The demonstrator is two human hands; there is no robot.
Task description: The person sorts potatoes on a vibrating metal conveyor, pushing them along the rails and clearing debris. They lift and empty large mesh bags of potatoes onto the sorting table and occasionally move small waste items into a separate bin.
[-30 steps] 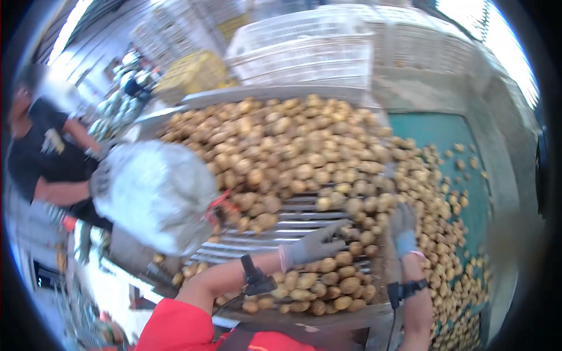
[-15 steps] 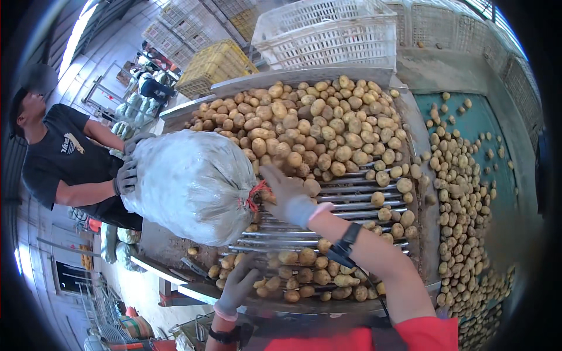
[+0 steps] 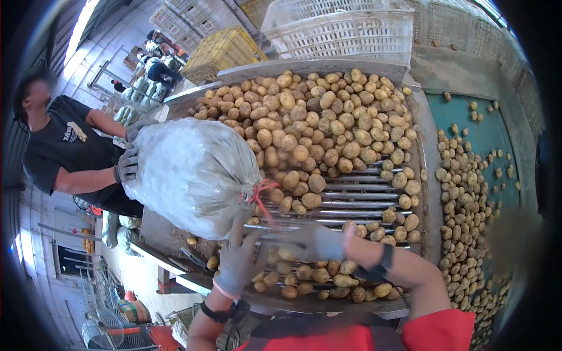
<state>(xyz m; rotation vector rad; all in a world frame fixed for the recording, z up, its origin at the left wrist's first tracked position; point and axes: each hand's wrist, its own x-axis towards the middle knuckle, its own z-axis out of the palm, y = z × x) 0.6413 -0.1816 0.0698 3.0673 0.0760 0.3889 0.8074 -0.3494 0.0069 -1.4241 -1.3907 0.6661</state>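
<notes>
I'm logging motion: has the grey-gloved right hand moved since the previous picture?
Yes: the right hand moved down the picture, across the silver metal rollers.

A bulging plastic sack (image 3: pixel 190 172) shuts off the left side, a co-worker's gloved hands (image 3: pixel 127 165) pressed to its far end. Bare metal rollers (image 3: pixel 351 196) give a hand a low lane, squeezed between the big potato heap (image 3: pixel 298 123) and the wearer's right hand (image 3: pixel 307 241) and forearm; loose potatoes (image 3: pixel 404 200) clutter its right end. The left hand (image 3: pixel 239 266) crowds the sack's neck. Beyond the heap, a metal side wall (image 3: pixel 316 65) and white crate (image 3: pixel 345 36) bar the way.
</notes>
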